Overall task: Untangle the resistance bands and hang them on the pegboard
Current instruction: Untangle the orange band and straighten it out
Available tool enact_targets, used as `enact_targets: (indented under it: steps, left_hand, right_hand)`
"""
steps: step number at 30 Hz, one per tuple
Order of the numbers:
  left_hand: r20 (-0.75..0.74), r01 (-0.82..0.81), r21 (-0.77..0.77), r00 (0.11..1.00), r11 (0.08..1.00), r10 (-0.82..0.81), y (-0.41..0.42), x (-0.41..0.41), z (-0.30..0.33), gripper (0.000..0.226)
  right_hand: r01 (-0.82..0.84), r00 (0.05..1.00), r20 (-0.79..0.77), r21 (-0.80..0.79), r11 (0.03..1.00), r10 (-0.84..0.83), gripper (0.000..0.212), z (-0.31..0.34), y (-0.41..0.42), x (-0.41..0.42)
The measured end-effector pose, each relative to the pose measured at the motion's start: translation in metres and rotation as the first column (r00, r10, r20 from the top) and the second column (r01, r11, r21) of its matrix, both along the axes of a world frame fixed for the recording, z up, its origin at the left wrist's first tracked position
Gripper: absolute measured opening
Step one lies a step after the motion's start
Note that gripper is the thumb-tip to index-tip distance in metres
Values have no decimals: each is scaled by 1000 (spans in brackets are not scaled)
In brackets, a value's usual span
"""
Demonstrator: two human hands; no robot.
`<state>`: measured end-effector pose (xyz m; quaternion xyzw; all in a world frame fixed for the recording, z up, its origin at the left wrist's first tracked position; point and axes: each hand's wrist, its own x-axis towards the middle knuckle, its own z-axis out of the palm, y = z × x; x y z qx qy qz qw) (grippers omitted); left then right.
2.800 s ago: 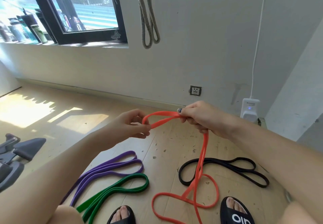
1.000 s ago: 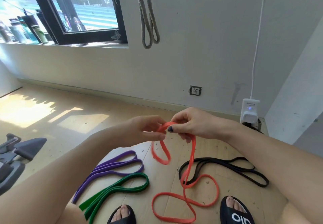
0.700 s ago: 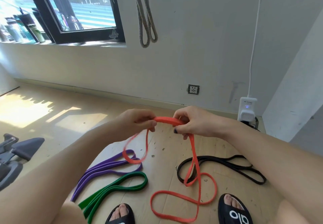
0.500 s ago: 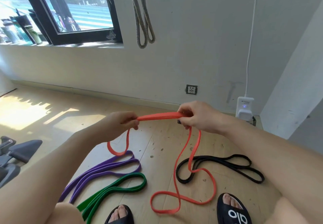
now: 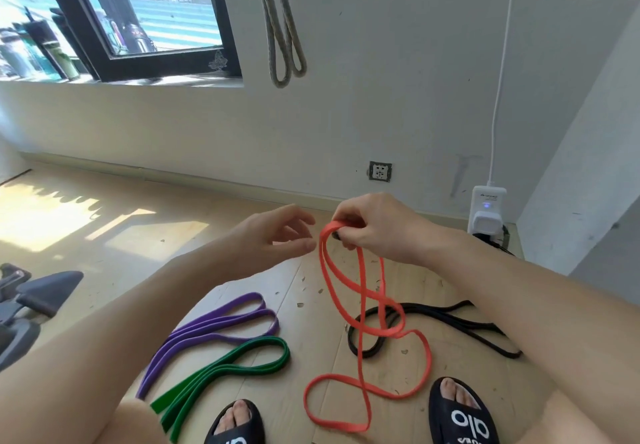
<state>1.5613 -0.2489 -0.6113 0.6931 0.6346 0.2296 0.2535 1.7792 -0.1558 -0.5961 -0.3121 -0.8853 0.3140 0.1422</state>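
Observation:
My right hand [image 5: 375, 227] pinches the top of an orange resistance band [image 5: 360, 308], which hangs down in twisted loops to the wooden floor between my feet. My left hand [image 5: 277, 235] hovers just left of the band with relaxed fingers, holding nothing. A purple band [image 5: 221, 325] and a green band [image 5: 221, 371] lie folded on the floor at the left. Under the orange loops and out to the right lies a black band [image 5: 460, 325]. On the wall above, a grey band [image 5: 282, 27] hangs down. No pegboard is in view.
A window [image 5: 138, 10] with bottles on its sill is at the upper left. A wall socket [image 5: 380, 170] and a white plugged-in adapter [image 5: 486, 215] with its cable sit on the right. Grey equipment [image 5: 27, 301] stands at the left edge. My sandalled feet [image 5: 462, 412] are at the bottom.
My left hand has let go of the orange band, which it held stretched out toward the right hand. The freed part now hangs from my right hand as a second loop.

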Motion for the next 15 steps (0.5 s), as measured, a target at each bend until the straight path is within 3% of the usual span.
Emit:
enact_targets:
  steps: [1,6,15]
  left_hand:
    - [-11,25,0,1000,1000,-25,0,3,0,46]
    - [-85,55,95,995,994,-47,6,14,-3,12]
    - [-179,36,132,984,991,-12,9,11,2,3]
  right_hand:
    - [-3,1000,-7,-3,1000,3,12,0,-1,0]
    - [-28,999,23,24,999,28,13,-2,-5,-6]
    - [6,999,36,91,996,-9,8,-6,0,-10]
